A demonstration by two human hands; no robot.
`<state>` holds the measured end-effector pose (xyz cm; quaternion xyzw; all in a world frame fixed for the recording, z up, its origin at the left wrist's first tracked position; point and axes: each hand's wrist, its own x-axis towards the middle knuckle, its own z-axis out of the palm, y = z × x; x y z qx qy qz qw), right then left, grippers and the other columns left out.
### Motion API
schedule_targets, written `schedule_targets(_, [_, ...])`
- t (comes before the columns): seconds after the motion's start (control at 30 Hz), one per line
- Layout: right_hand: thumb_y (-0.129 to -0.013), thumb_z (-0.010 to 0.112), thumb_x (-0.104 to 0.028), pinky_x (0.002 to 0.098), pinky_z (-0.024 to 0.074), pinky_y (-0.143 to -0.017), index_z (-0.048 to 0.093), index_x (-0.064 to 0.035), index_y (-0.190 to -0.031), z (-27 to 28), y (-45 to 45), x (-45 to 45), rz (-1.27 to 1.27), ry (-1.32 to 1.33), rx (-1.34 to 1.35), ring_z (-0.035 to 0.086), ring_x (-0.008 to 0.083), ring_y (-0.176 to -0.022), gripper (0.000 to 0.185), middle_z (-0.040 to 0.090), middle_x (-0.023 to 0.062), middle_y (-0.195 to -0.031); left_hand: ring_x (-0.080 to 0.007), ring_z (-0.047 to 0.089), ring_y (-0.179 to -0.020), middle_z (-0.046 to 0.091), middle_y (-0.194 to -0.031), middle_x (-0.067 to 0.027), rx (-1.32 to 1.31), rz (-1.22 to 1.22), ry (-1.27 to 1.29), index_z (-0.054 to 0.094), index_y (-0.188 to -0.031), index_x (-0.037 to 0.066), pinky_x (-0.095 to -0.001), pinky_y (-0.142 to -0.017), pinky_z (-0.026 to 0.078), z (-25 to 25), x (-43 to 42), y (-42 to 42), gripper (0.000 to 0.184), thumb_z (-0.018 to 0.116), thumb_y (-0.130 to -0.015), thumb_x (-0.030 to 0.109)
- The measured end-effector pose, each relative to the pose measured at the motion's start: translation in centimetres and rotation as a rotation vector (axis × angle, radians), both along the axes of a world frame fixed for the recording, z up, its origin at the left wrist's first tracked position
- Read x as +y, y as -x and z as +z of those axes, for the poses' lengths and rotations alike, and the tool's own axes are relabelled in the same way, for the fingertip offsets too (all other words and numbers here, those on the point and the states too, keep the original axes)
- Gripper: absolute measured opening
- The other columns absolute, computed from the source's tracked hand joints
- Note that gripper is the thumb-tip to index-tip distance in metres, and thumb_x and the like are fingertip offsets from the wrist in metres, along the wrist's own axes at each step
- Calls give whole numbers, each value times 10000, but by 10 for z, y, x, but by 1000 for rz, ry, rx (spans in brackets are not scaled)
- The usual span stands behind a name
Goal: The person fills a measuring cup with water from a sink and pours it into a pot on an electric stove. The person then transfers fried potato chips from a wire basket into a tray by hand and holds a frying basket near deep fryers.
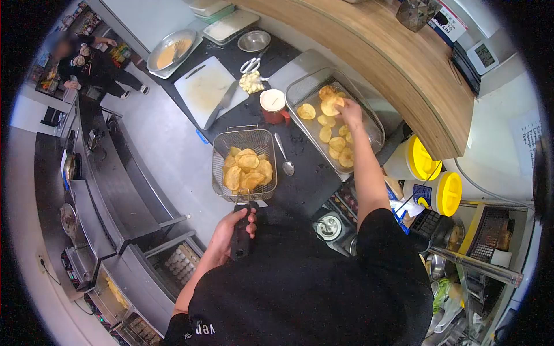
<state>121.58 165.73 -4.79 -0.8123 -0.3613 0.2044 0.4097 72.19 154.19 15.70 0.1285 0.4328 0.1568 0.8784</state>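
My left hand (234, 230) is wrapped round the black handle (241, 236) of a wire fry basket (272, 138). Several golden chips (248, 167) lie piled in that basket. Over a mesh-lined metal tray (369, 124), my right hand (350, 113) pinches a chip (332, 106) near the tray's upper part. More chips (325, 135) are spread loosely in the tray below it. Between basket and tray, a metal spoon (284, 154) rests on the dark counter (311, 193), with a red cup (273, 108) above it.
A cutting board (202, 86) with a knife (220, 105) lies up left, near scissors (250, 66) and a bowl of orange liquid (168, 53). Yellow-lidded buckets (448, 194) stand right. A person (86, 66) stands at the far left.
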Motion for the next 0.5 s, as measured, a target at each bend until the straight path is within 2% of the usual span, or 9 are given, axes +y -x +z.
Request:
schedule_targets(0.03, [-773,699,-112,290,545,-603,598,9,-1116,0,4,4,7,-153,182,618,146,-743,377,646,97,-897,-124,497,-625,514,-780,-19,0,16,15,491,-1030,-3,-279,-579,460,1,0,0,221,437,-934,189])
schedule_targets(0.07, [-773,699,-112,290,545,-603,598,9,-1116,2,5,2,8,-152,182,618,146,-743,377,646,97,-897,-124,497,-625,514,-780,-19,-1,17,16,491,-1030,-3,-279,-579,460,1,0,0,221,437,-934,189])
schedule_targets(0.13, [-805,672,-69,264,558,-601,572,41,-1121,56,38,-5,-15,-37,446,619,154,-771,349,630,86,-957,-123,498,-618,516,-781,-17,8,17,8,487,-1039,-3,-277,-576,462,1,0,2,226,438,-935,192])
schedule_targets(0.27, [-792,683,-61,262,555,-618,560,44,-1141,45,39,-4,52,-72,536,626,164,-808,385,631,95,-956,-122,501,-613,519,-784,-15,38,29,-16,481,-1049,-2,-275,-568,464,5,0,2,228,438,-936,192])
schedule_targets(0.37, [-784,688,-54,252,554,-646,537,42,-1176,61,48,-5,22,-31,568,630,184,-842,430,631,108,-992,-122,505,-616,522,-786,-17,40,31,-13,477,-1050,-1,-275,-571,462,2,-1,4,228,431,-939,192])
schedule_targets(0.43, [-805,681,-115,289,547,-684,503,45,-1219,63,51,-4,-15,-96,649,633,192,-846,478,637,104,-1037,-123,506,-615,523,-787,-18,40,42,-6,477,-1042,1,-277,-574,460,4,-1,3,222,425,-941,191])
schedule_targets(0.47, [-805,681,-115,289,547,-684,503,45,-1219,64,52,-4,-17,-95,648,633,192,-846,478,637,104,-1037,-123,506,-615,523,-787,-18,39,40,-5,477,-1042,1,-277,-574,460,4,-1,2,222,425,-941,191])
schedule_targets(0.5, [-806,673,-141,316,540,-701,533,23,-1201,57,50,-5,19,-113,526,632,201,-868,450,638,124,-1049,-123,506,-615,523,-786,-18,34,30,-5,477,-1039,1,-277,-576,461,3,0,2,220,424,-941,191])
